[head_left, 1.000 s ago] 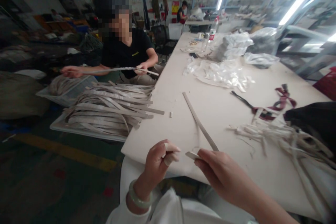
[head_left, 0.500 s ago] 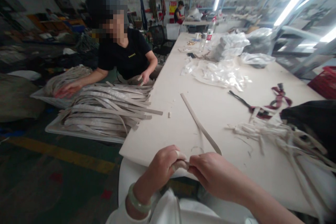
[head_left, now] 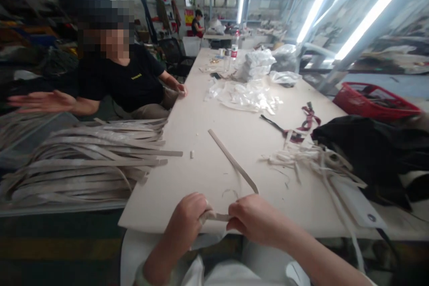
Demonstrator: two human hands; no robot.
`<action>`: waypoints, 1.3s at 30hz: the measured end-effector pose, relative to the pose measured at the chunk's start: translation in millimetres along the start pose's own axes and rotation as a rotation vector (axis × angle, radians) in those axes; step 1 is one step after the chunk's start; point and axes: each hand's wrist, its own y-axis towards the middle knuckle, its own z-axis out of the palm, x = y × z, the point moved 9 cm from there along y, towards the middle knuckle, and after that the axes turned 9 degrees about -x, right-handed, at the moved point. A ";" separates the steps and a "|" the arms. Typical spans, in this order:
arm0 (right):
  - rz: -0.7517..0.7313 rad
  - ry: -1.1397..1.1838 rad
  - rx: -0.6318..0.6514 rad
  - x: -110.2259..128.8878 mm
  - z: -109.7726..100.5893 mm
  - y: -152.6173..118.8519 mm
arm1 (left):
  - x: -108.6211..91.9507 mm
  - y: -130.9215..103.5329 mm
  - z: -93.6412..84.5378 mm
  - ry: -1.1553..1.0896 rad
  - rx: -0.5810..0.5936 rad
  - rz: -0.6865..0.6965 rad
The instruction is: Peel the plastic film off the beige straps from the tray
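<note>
Two hands sit low in the middle of the frame. Left hand (head_left: 187,219) and right hand (head_left: 256,221) are both closed, pinching one end of a long pale strip (head_left: 232,161). It runs up across the white table (head_left: 201,111). Farther left lies a pile of strips (head_left: 90,156), with a person in black (head_left: 127,82) behind it.

both hands (head_left: 221,223) on strap (head_left: 232,161)
</note>
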 end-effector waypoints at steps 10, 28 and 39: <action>-0.045 0.023 -0.038 5.2 -1.5 -1.7 | -16.0 1.2 13.1 -0.075 0.052 -0.018; 0.037 0.151 -0.222 -26.3 -17.1 -20.7 | -10.3 14.1 2.4 0.083 0.022 -0.049; 0.109 0.313 -0.335 -38.2 -26.5 -41.2 | -10.5 17.5 -2.5 -0.074 0.003 -0.153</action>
